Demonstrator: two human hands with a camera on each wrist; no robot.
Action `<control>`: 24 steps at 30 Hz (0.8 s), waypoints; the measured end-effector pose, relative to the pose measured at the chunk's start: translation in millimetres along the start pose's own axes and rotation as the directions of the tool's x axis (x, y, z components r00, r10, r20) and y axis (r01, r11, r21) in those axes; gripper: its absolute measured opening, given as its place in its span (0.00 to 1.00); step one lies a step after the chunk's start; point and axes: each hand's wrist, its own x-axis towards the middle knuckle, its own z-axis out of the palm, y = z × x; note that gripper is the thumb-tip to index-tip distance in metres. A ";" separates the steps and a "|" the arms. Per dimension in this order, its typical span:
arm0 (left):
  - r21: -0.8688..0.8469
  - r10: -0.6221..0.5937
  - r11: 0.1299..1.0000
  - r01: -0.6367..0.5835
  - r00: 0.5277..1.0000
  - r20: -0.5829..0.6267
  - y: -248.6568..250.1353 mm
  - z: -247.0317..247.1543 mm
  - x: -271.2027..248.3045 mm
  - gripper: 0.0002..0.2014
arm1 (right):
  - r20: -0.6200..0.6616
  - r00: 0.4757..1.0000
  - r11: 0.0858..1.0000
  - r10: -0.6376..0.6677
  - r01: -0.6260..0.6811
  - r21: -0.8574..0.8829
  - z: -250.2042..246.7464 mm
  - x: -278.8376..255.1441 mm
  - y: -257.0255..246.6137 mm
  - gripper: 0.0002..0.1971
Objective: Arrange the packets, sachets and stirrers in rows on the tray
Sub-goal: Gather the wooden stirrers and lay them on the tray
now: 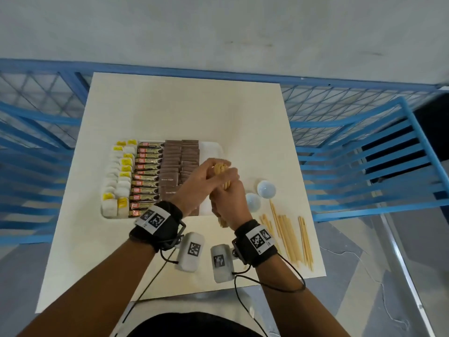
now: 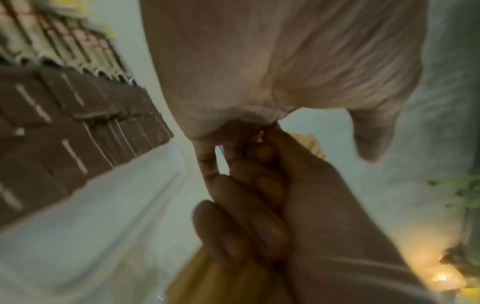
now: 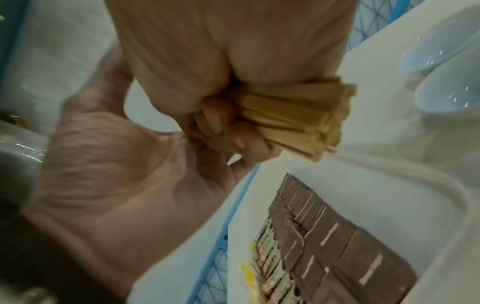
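Head view: a pale table (image 1: 170, 105) is seen from above, with a white tray (image 1: 211, 148) on its left-centre part. On the tray, rows are already laid: white and yellow sachets (image 1: 119, 176) at far left, printed stick packets (image 1: 145, 176) next, then brown packets (image 1: 181, 161). A bare white strip of tray is left along the right edge, partly hidden by the hands

Bundle of wooden stirrers (image 1: 220, 169) is held above that right strip. Long axis runs near-to-far, roughly parallel to the packet columns; its far end shows above the knuckles, its near end pokes out below the right wrist

Left hand (image 1: 194, 183) is wrapped round the bundle from the left, fingers curled on it. Right hand (image 1: 229, 190) is clasped round it from the right, lower down; in the right wrist view the fingers (image 3: 221, 123) are seen curled tight on the stick ends. Both hands touch each other

Judgement: the bare strip lies directly beneath and slightly left of the grip, so the bundle need only be lowered with its axis kept as it is. Neither hand is clearly nearer

Loose stirrers (image 1: 289, 239) remain on the table at near right, well apart from the tray, beside two small white bowls (image 1: 266, 189)
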 end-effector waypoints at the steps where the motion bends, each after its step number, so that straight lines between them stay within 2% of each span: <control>1: 0.063 -0.005 0.998 0.004 1.000 0.016 -1.8 -11.1 2.2 0.26 | 0.037 0.999 0.999 0.037 -0.037 -0.009 6.6 0.4 -0.5 0.12; 3: 0.170 0.028 0.985 -0.033 0.999 0.031 -5.4 -27.8 2.5 0.20 | 0.122 0.989 0.996 0.085 -0.086 0.010 16.3 0.8 -3.8 0.09; 5: 0.194 0.031 0.980 -0.039 0.998 0.046 -12.0 -39.8 1.7 0.19 | 0.217 0.971 0.992 0.097 -0.112 0.057 21.6 0.4 -9.1 0.06; 7: 0.103 -0.013 0.995 0.007 0.998 0.063 -18.5 -47.6 1.3 0.20 | 0.328 0.938 0.972 0.111 -0.171 0.161 23.9 1.6 -11.6 0.05; 10: 0.032 -0.129 0.991 0.126 0.987 0.091 -24.5 -52.4 5.8 0.23 | 0.478 0.853 0.838 0.207 -0.408 0.364 23.4 9.5 -7.4 0.11; 11: 0.031 -0.154 0.988 0.152 0.985 0.082 -25.6 -51.5 8.8 0.24 | 0.492 0.842 0.811 0.222 -0.440 0.386 22.0 13.6 -4.9 0.13; 13: 0.027 -0.190 0.981 0.190 0.981 0.031 -27.4 -48.4 18.7 0.25 | 0.479 0.846 0.811 0.235 -0.442 0.382 17.8 22.2 -3.4 0.13; 16: 0.051 -0.245 0.966 0.255 0.958 -0.148 -32.3 -41.6 38.1 0.32 | 0.366 0.877 0.859 0.312 -0.425 0.285 8.1 47.5 3.9 0.12; 17: 0.088 -0.250 0.957 0.275 0.942 -0.223 -34.6 -39.2 44.2 0.33 | 0.299 0.886 0.891 0.355 -0.418 0.178 6.0 60.1 9.1 0.12; 19: 0.208 -0.197 0.937 0.280 0.916 -0.349 -40.3 -33.7 56.3 0.26 | 0.191 0.896 0.917 0.400 -0.390 -0.088 3.2 83.8 19.5 0.16; 21: 0.290 -0.150 0.917 0.273 0.912 -0.382 -44.9 -29.3 69.3 0.19 | 0.169 0.871 0.881 0.462 -0.429 -0.199 6.2 101.7 32.7 0.20; 24: 0.339 -0.153 0.891 0.303 0.902 -0.404 -48.3 -27.5 88.5 0.15 | 0.159 0.869 0.858 0.468 -0.403 -0.319 11.2 119.3 50.4 0.19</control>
